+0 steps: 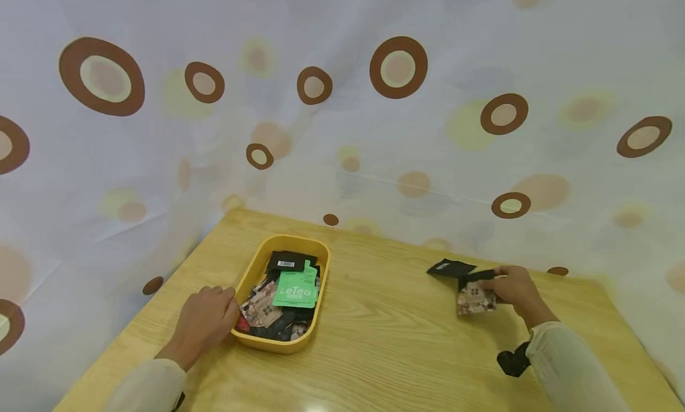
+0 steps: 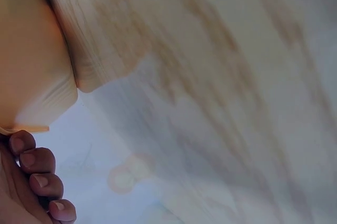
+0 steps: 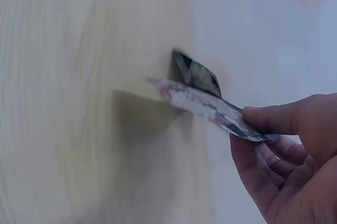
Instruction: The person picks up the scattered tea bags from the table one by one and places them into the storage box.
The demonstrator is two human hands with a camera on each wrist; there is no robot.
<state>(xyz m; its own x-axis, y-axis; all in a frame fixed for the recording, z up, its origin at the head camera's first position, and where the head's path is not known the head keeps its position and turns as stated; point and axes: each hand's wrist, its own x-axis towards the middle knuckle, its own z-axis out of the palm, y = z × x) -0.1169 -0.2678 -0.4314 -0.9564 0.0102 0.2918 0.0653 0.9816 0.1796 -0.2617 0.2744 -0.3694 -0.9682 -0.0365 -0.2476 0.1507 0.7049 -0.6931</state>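
At the far right my right hand [image 1: 516,290] pinches a flat sachet [image 1: 476,302] printed with flowers and a house window, thumb on one face and fingers on the other. In the right wrist view this sachet [image 3: 202,107] tilts above the table, casting a shadow. Just behind it lies a black sachet [image 1: 452,267]. My left hand [image 1: 206,317] grips the near left rim of a yellow plastic tub [image 1: 323,281], fingers curled. Inside the tub are a green "LeTea" sachet [image 1: 296,290], another flower-printed sachet [image 1: 262,308] and several black ones.
The tub stands on the left part of a wood-grain table [image 1: 374,323]. A white cloth [image 1: 342,120] with brown and beige circles hangs along the left, back and right table edges. A black piece [image 1: 514,359] shows beside the right sleeve [image 1: 572,364].
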